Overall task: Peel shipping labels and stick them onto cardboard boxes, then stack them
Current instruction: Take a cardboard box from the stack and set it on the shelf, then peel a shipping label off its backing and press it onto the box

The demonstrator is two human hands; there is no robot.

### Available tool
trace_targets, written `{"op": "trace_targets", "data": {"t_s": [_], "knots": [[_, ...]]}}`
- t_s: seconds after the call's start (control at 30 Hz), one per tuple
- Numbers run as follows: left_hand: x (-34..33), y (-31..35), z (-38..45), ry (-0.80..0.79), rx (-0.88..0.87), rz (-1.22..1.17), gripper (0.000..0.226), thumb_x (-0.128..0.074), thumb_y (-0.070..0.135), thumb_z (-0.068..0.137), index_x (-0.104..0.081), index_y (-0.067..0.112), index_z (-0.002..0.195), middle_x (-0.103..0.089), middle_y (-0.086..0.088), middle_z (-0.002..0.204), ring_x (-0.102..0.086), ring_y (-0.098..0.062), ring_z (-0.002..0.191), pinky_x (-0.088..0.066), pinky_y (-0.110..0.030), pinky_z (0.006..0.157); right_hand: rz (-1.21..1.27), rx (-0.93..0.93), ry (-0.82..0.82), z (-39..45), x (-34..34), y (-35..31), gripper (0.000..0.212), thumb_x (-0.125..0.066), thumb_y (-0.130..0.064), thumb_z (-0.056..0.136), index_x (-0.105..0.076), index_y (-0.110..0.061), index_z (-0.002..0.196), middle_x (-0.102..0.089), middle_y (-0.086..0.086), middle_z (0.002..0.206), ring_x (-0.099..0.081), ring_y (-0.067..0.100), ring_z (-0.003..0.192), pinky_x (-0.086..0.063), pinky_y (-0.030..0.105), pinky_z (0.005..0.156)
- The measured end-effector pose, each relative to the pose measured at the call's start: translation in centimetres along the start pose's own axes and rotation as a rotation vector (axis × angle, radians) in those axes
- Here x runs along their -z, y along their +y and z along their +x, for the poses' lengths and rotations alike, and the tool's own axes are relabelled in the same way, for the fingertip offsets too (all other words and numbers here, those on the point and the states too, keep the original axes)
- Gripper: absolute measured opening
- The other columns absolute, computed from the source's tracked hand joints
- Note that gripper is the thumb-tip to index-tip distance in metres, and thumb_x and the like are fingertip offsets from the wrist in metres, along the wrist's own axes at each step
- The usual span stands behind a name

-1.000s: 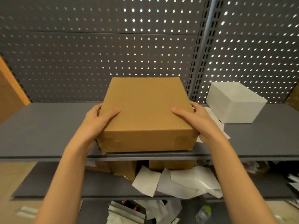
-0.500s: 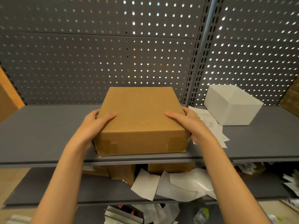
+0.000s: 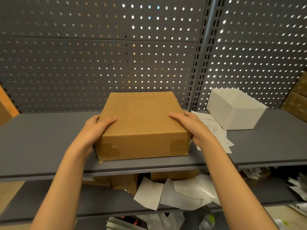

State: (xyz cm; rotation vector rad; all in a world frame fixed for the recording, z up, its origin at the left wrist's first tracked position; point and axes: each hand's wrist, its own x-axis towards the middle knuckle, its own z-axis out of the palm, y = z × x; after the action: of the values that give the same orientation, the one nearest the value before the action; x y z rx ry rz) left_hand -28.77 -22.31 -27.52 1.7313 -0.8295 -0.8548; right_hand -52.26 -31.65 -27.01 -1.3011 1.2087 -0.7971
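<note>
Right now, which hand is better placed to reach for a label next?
Probably the right hand: the printed label sheets lie right beside it, right of the cardboard box. The left hand is on the box's far side.

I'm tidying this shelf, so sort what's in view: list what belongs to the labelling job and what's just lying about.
Belongs to the job:
- cardboard box, gripped at its sides by the left hand and right hand
- printed label sheets beside the box

Lying about:
- white bin on the upper shelf
- loose white papers on the lower shelf
- brown boxes at the far right
</note>
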Motion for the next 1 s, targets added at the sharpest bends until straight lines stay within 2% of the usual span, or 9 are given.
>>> {"op": "trace_targets", "data": {"t_s": [0.07, 0.17, 0.27, 0.33, 0.43, 0.5, 0.6, 0.73, 1.0], "knots": [[0.1, 0.1, 0.0, -0.003, 0.005, 0.014, 0.063, -0.058, 0.047, 0.086, -0.039, 0.020, 0.139, -0.052, -0.005, 0.122, -0.051, -0.014, 0.086, -0.039, -0.027, 0.064, 0.008, 0.000, -0.001, 0.1, 0.0, 0.1, 0.043, -0.062, -0.039, 0.086, -0.054, -0.022, 0.125, -0.063, -0.003, 0.107, -0.060, 0.011, 0.087, -0.044, 0.023, 0.061], [0.2, 0.0, 0.2, 0.099, -0.032, 0.136, 0.076, -0.060, 0.048, 0.084, -0.026, 0.021, 0.147, -0.035, -0.008, 0.146, -0.044, -0.027, 0.121, -0.039, -0.038, 0.091, -0.019, 0.025, 0.007, 0.1, 0.1, 0.1, 0.050, -0.060, -0.039, 0.088, -0.048, -0.021, 0.133, -0.059, -0.001, 0.122, -0.059, 0.012, 0.094, -0.045, 0.023, 0.066], [0.1, 0.2, -0.4, 0.247, -0.194, 0.396, 0.073, -0.059, 0.043, 0.087, -0.026, 0.019, 0.147, -0.032, -0.011, 0.149, -0.034, -0.033, 0.133, -0.033, -0.047, 0.102, -0.118, 0.100, 0.093, 0.0, 0.7, 0.3, 0.065, -0.058, -0.039, 0.089, -0.031, -0.020, 0.145, -0.040, 0.001, 0.144, -0.046, 0.018, 0.122, -0.040, 0.028, 0.091], [-0.3, 0.6, -1.2, 0.332, -0.343, 0.584, 0.062, -0.057, 0.040, 0.088, -0.035, 0.017, 0.142, -0.042, -0.013, 0.141, -0.039, -0.036, 0.127, -0.036, -0.049, 0.099, -0.207, 0.182, 0.179, -0.3, 1.3, 0.6, 0.062, -0.056, -0.038, 0.090, -0.032, -0.021, 0.145, -0.035, 0.001, 0.148, -0.037, 0.020, 0.132, -0.035, 0.035, 0.102], [-2.0, 1.5, -2.4, 0.403, -0.557, 0.777, 0.048, -0.056, 0.032, 0.089, -0.049, 0.013, 0.132, -0.054, -0.016, 0.128, -0.048, -0.039, 0.114, -0.038, -0.046, 0.091, -0.386, 0.302, 0.290, -1.4, 2.7, 1.2, 0.054, -0.055, -0.033, 0.092, -0.039, -0.019, 0.141, -0.039, 0.000, 0.146, -0.037, 0.019, 0.133, -0.033, 0.036, 0.105], [-3.8, 2.2, -3.2, 0.388, -0.669, 0.834, 0.041, -0.055, 0.029, 0.090, -0.054, 0.011, 0.127, -0.059, -0.016, 0.120, -0.051, -0.038, 0.108, -0.038, -0.044, 0.088, -0.530, 0.356, 0.344, -1.9, 3.9, 1.8, 0.050, -0.054, -0.028, 0.092, -0.042, -0.016, 0.139, -0.043, 0.002, 0.143, -0.039, 0.019, 0.131, -0.034, 0.028, 0.100], [-6.8, 2.9, -3.9, 0.336, -0.829, 0.854, 0.034, -0.054, 0.027, 0.091, -0.059, 0.010, 0.120, -0.063, -0.013, 0.112, -0.054, -0.033, 0.102, -0.039, -0.040, 0.084, -0.709, 0.351, 0.396, -2.4, 6.0, 2.8, 0.048, -0.054, -0.025, 0.093, -0.041, -0.014, 0.138, -0.045, 0.005, 0.138, -0.043, 0.022, 0.125, -0.039, 0.013, 0.082], [-10.8, 3.4, -4.5, 0.272, -0.954, 0.884, 0.028, -0.055, 0.024, 0.090, -0.063, 0.010, 0.113, -0.066, -0.012, 0.104, -0.057, -0.032, 0.095, -0.040, -0.037, 0.078, -0.880, 0.315, 0.406, -2.8, 8.9, 4.1, 0.051, -0.055, -0.027, 0.091, -0.041, -0.013, 0.138, -0.045, 0.009, 0.138, -0.043, 0.027, 0.124, -0.035, 0.035, 0.100], [-19.3, 4.8, -5.4, 0.208, -1.034, 0.986, 0.022, -0.059, 0.023, 0.087, -0.065, 0.006, 0.099, -0.065, -0.013, 0.088, -0.057, -0.033, 0.079, -0.035, -0.036, 0.066, -0.964, 0.321, 0.266, -2.1, 13.7, 5.0, 0.050, -0.054, -0.027, 0.093, -0.040, -0.014, 0.139, -0.045, 0.006, 0.136, -0.041, 0.025, 0.124, -0.034, 0.032, 0.099]]}}
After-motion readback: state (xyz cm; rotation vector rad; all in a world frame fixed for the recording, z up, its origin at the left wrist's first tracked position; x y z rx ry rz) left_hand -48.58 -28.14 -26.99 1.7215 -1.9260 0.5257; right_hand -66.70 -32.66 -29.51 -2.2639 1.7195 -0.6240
